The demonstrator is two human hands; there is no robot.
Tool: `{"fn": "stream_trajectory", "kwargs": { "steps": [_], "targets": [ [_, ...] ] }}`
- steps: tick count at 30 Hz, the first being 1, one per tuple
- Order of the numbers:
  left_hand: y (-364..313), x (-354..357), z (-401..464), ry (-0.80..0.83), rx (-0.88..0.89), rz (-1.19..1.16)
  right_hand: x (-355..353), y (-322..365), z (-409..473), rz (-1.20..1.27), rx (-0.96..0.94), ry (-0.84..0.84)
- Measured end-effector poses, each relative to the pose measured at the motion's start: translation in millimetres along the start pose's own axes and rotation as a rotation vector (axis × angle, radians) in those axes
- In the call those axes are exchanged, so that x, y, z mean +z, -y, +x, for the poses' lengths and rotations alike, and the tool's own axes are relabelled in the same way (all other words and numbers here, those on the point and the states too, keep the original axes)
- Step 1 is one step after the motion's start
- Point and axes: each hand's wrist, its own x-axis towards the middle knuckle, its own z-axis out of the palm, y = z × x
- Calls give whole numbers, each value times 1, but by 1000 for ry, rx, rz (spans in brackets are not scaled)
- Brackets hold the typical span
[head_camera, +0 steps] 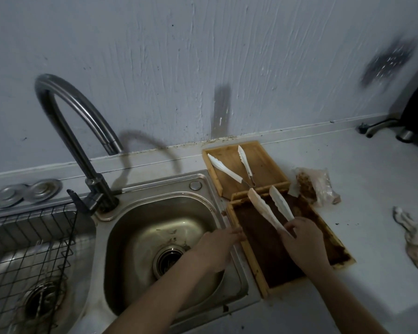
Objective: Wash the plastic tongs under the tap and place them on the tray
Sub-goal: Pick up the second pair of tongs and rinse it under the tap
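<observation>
Head view: right hand (pixel 302 239) grip pinching plastic tongs (pixel 270 209) over dirty tray (pixel 249 259); left hand (pixel 217 247) grip holding tray edge.

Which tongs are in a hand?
The near tongs, gripped by the right hand over the dirty tray. The far tongs lie untouched on the clean tray.

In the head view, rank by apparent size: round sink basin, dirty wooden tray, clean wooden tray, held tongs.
1. round sink basin
2. dirty wooden tray
3. clean wooden tray, though it lies farther away
4. held tongs

Tongs (pixel 270 208) in right hand (pixel 302 242)
</observation>
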Motion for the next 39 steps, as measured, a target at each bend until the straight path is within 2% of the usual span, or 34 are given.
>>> {"fn": "stream_trajectory", "kwargs": {
  "steps": [2,4,9,14,18,21,24,26,28,32,35,39],
  "targets": [
    [1,-9,-4,-51,-22,-45,-15,16,-2,133,-35,-20],
    [3,-20,-11,-141,-38,-109,-31,37,-2,370,37,59],
    [29,-45,-29,-351,-104,-284,-42,81,-2,990,259,419],
    [73,-59,-66,-617,-231,-361,-5,124,-7,1298,311,803],
    [106,-61,-94,-858,-422,-433,42,148,-12,1259,417,909],
    [129,-66,-114,-1143,-611,-542,69,169,-17,1239,504,980],
    [143,-77,-129,-1396,-741,-536,80,184,-19,1241,550,1040],
    [154,-84,-136,-1485,-834,-476,88,192,-18,1222,555,1092],
    [163,-92,-141,-1448,-872,-452,94,197,-16,1204,549,1118],
    [180,-100,-135,-1234,-818,-583,103,203,-9,1073,429,1101],
    [187,-100,-128,-1236,-840,-391,105,205,-7,927,286,1028],
    [193,-98,-126,-1289,-863,-314,109,202,-7,867,234,1000]
  ]
}}
